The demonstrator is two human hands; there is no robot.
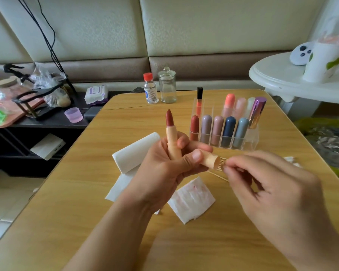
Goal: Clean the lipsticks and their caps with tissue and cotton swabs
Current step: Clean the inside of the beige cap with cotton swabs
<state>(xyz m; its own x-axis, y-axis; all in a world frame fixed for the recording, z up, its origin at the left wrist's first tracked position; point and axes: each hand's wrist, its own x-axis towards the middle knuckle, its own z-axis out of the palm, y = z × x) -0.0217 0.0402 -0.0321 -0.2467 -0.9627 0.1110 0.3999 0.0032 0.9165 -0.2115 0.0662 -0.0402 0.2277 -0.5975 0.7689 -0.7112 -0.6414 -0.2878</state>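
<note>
Left hand (164, 163) above wooden table (67, 202), fingers curled round open peach lipstick w/ dark red tip (170, 132) & its peach cap (209, 160), right hand (272, 184) pinching thin cotton swab (222, 163) at cap's mouth, stained white tissue (192, 200) on table just below.

A padded cream leather wall panel (164, 26) with a brown band rises behind the light wooden worktop (67, 212). A low black shelf (53, 125) stands left, a white round side table (282, 81) right, in soft daylight.
</note>
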